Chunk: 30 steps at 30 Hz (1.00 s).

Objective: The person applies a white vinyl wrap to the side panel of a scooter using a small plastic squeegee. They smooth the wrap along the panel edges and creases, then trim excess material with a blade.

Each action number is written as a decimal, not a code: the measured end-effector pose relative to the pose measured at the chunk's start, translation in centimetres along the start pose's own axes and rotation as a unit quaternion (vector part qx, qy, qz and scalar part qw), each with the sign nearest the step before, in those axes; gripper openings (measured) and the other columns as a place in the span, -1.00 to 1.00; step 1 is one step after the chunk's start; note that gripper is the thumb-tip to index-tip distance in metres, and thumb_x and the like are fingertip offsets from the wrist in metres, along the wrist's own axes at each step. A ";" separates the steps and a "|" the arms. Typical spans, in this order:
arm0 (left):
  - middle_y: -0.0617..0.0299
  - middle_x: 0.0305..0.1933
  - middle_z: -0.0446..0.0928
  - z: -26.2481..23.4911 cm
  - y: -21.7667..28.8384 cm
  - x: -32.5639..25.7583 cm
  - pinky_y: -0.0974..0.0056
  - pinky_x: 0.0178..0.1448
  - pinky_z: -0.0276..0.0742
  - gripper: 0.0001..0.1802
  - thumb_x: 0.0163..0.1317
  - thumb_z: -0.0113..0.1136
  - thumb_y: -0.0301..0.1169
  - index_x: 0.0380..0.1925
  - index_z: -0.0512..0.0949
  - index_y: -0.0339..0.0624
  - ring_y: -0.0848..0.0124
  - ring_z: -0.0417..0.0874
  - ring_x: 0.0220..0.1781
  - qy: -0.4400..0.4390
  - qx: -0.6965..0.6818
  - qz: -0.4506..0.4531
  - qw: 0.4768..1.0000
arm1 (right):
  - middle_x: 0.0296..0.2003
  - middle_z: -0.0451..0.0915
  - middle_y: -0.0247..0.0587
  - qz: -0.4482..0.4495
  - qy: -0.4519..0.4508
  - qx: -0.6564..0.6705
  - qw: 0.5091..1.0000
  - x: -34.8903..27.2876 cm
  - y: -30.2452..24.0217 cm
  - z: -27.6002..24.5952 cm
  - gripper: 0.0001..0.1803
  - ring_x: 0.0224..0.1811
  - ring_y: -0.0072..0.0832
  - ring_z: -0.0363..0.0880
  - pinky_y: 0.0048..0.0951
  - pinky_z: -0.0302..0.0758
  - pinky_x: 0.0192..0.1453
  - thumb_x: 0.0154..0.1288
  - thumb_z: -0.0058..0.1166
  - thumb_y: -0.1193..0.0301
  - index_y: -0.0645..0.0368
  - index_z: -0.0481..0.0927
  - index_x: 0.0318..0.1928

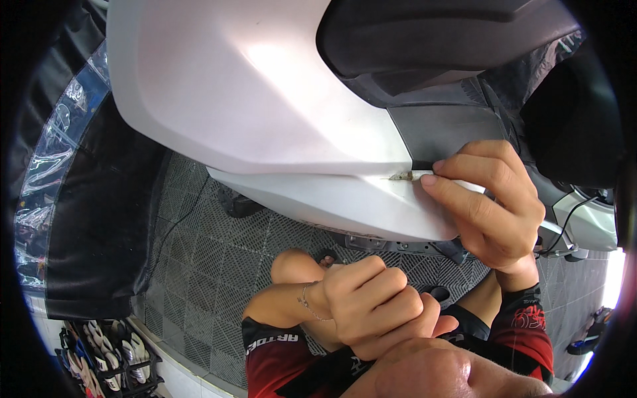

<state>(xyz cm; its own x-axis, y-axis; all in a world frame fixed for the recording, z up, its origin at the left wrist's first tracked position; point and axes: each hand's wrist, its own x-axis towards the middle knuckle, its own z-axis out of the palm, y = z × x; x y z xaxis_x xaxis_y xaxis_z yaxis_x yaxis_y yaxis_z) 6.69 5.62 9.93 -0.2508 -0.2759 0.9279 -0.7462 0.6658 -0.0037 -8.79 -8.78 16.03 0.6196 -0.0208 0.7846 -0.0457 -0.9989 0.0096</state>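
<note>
A large white, smooth body panel [265, 99] of what looks like a scooter or motorcycle fills the upper middle. Below its seam lies a narrower white lower panel [318, 202]. My right hand [494, 202] pinches a slim white craft knife [420, 175] between thumb and fingers. The knife lies nearly level, its small dark-stained blade pointing left against the seam where the two panels meet the grey trim. My left hand [381, 308], with a thin bracelet at the wrist, is held close to my body, apart from the panels. Its fingers are curled closed, and the palm side is hidden.
Dark grey trim [444, 129] and a black part [431, 33] adjoin the white panel on the right. A black curtain with a clear strip [106, 225] hangs at left. Shoes on a rack [109, 358] stand lower left. Grey patterned tiles [192, 265] cover the floor.
</note>
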 end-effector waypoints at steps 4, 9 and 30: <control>0.39 -0.46 0.41 -0.3 -0.2 0.3 0.39 -0.50 0.12 -0.68 0.46 0.44 -0.19 -0.34 0.62 -0.18 0.52 0.33 -0.54 -0.008 0.001 0.005 1.000 | -0.19 0.77 -0.11 -0.028 0.001 -0.052 0.998 0.1 -0.4 -0.1 -0.52 -0.15 -0.21 0.74 -0.28 0.71 -0.18 -0.18 0.32 0.39 0.27 0.89 -0.14; 0.38 -0.46 0.40 -0.2 -0.3 0.3 0.38 -0.51 0.10 -0.67 0.45 0.45 -0.20 -0.38 0.61 -0.18 0.52 0.33 -0.55 -0.002 0.015 0.001 1.000 | -0.22 0.77 -0.11 -0.036 0.029 -0.132 0.990 0.3 -2.7 0.7 -0.49 -0.22 -0.21 0.76 -0.33 0.72 -0.26 -0.27 0.26 0.39 0.30 0.89 -0.18; 0.36 -0.49 0.42 -1.3 -0.5 0.8 0.36 -0.53 0.07 -0.64 0.40 0.48 -0.21 -0.45 0.59 -0.18 0.52 0.31 -0.57 -0.024 0.003 0.002 1.000 | -0.24 0.74 -0.03 0.012 -0.014 -0.194 0.981 1.3 -5.8 0.2 -0.40 -0.30 -0.24 0.70 -0.37 0.69 -0.40 -0.34 0.26 0.45 0.38 0.89 -0.13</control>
<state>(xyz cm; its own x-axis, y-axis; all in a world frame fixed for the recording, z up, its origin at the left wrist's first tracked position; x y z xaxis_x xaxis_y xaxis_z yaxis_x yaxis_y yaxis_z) 7.70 5.97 11.14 -0.2828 -0.3066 0.9088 -0.7489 0.6627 -0.0095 -7.55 -3.05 16.90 0.6356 -0.0509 0.7703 -0.3519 -0.9072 0.2304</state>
